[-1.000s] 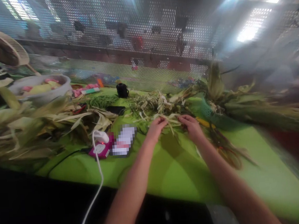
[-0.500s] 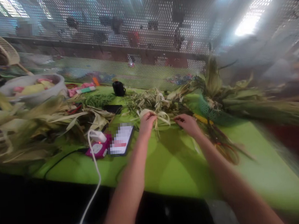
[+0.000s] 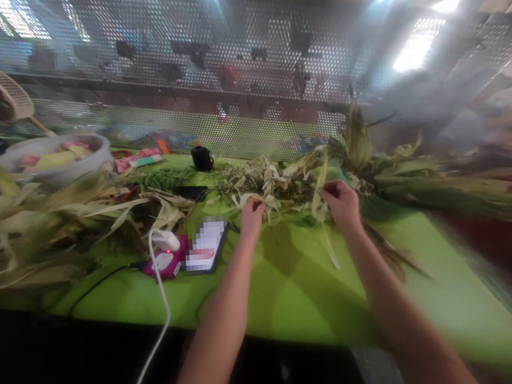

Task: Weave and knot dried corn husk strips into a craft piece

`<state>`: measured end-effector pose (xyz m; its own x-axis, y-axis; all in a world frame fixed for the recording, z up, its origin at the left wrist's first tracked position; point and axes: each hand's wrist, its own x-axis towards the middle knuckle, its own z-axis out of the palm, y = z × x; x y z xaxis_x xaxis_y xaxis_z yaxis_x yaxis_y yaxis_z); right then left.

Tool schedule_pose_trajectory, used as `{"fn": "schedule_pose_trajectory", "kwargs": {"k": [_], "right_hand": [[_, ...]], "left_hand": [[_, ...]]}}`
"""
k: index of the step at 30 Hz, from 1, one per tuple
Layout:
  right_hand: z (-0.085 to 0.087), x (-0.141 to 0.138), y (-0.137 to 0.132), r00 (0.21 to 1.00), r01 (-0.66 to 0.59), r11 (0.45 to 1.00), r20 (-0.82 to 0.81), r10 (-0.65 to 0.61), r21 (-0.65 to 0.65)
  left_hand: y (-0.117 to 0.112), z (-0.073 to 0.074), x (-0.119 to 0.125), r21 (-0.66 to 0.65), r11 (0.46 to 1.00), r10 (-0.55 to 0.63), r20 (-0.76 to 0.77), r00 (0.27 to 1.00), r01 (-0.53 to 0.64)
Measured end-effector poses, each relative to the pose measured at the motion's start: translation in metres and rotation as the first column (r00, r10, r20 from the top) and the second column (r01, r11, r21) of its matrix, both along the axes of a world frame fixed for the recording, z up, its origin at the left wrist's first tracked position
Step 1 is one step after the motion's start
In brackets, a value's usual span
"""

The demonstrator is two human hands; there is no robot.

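My left hand [image 3: 253, 217] is closed in a pinch over the green table, holding pale corn husk strips [image 3: 241, 201] that curl out around its fingertips. To its right, my right hand [image 3: 343, 204] pinches a separate long, thin husk strip [image 3: 319, 204]. That strip stands up above the fingers, and its lower end hangs down toward the tabletop. Just behind both hands lies a loose heap of dried husk shreds [image 3: 276, 176]. The exact ends held inside each pinch are hidden by the fingers.
A phone [image 3: 207, 248] lies beside a magenta power strip [image 3: 163, 264] with a white charger [image 3: 166, 240] and trailing cable. Large husks [image 3: 35, 231] cover the table's left. A black mug [image 3: 201, 159], a round grey tub [image 3: 99, 149] and a perforated metal partition [image 3: 251, 128] stand behind.
My right hand has moved right and slightly up, and a long husk strip now shows in its pinch. My left hand has stayed nearly in place, still holding its curled strips.
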<state>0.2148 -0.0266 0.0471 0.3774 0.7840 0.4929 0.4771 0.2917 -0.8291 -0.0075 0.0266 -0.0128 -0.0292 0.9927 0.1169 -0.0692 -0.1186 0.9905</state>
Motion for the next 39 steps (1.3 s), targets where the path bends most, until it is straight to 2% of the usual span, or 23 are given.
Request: {"fn": "schedule_pose_trajectory", "kwargs": {"k": [2,4,5,7,9,11,13,15,16,17,18,19,20,21,23,25,28,32,35,39], "right_hand": [[0.006,-0.003,0.0,0.961,-0.113,0.994,-0.255,0.11,0.004],[0.008,-0.006,0.001,0.901,-0.19,0.982,-0.392,0.183,0.022],[0.009,-0.006,0.003,0.882,-0.199,0.979,-0.428,0.195,0.036],[0.011,-0.005,0.007,0.866,-0.176,0.981,-0.46,0.194,0.082],[0.016,-0.003,0.011,0.869,-0.144,0.981,-0.457,0.188,0.13],[0.022,0.0,0.013,0.878,-0.133,0.978,-0.438,0.192,0.163],[0.028,0.001,0.011,0.876,-0.16,0.972,-0.43,0.219,0.17],[0.032,0.0,0.007,0.853,-0.221,0.962,-0.448,0.269,0.158],[0.034,-0.001,0.004,0.834,-0.255,0.955,-0.467,0.295,0.15],[0.035,-0.003,0.002,0.814,-0.287,0.948,-0.486,0.319,0.14],[0.035,-0.004,0.0,0.796,-0.316,0.94,-0.502,0.338,0.133],[0.036,-0.006,-0.001,0.779,-0.339,0.932,-0.517,0.355,0.128],[0.036,-0.008,-0.003,0.766,-0.36,0.924,-0.526,0.37,0.125],[0.037,-0.01,-0.003,0.758,-0.376,0.918,-0.529,0.381,0.122],[0.037,-0.013,-0.004,0.764,-0.395,0.912,-0.513,0.392,0.11],[0.036,-0.016,-0.006,0.791,-0.387,0.918,-0.479,0.38,0.09],[0.029,-0.022,-0.011,0.835,-0.38,0.925,-0.427,0.348,0.011],[0.014,-0.03,-0.019,0.877,-0.409,0.899,-0.341,0.34,-0.157],[0.002,-0.033,-0.021,0.902,-0.353,0.916,-0.329,0.279,-0.192],[-0.01,-0.031,-0.017,0.919,-0.324,0.921,-0.303,0.252,-0.216]], "left_hand": [[-0.001,-0.001,0.003,-0.022,0.997,-0.076,0.017,0.997,0.076],[-0.003,-0.003,0.005,-0.039,0.982,-0.181,0.027,0.983,0.182],[-0.004,-0.003,0.006,-0.044,0.972,-0.23,-0.014,0.973,0.229],[-0.005,-0.004,0.007,-0.046,0.964,-0.264,-0.223,0.938,0.261],[-0.009,-0.001,0.008,-0.033,0.977,-0.197,-0.505,0.84,0.209],[-0.015,0.007,0.007,-0.017,0.992,-0.101,-0.711,0.696,0.127],[-0.022,0.019,0.004,-0.017,0.999,-0.043,-0.809,0.586,0.05],[-0.03,0.032,0.002,0.047,0.998,0.06,-0.83,0.554,-0.038],[-0.032,0.038,0.001,0.119,0.991,0.136,-0.804,0.579,-0.068],[-0.034,0.043,0.001,0.182,0.981,0.183,-0.751,0.634,-0.068],[-0.035,0.047,0.002,0.222,0.974,0.18,-0.674,0.716,-0.035],[-0.036,0.051,0.005,0.235,0.971,0.114,-0.582,0.805,0.032],[-0.036,0.053,0.008,0.222,0.966,-0.008,-0.484,0.875,0.132],[-0.036,0.054,0.013,0.195,0.949,-0.159,-0.385,0.909,0.248],[-0.034,0.055,0.023,0.14,0.885,-0.405,-0.234,0.884,0.443],[-0.032,0.054,0.033,0.114,0.841,-0.511,-0.155,0.845,0.529],[-0.028,0.05,0.043,0.118,0.861,-0.489,-0.068,0.87,0.494],[-0.024,0.04,0.049,0.083,0.905,-0.418,0.008,0.908,0.416],[-0.025,0.028,0.05,0.05,0.916,-0.401,0.067,0.914,0.399],[-0.028,0.019,0.047,0.013,0.9,-0.432,0.172,0.885,0.437]]}}
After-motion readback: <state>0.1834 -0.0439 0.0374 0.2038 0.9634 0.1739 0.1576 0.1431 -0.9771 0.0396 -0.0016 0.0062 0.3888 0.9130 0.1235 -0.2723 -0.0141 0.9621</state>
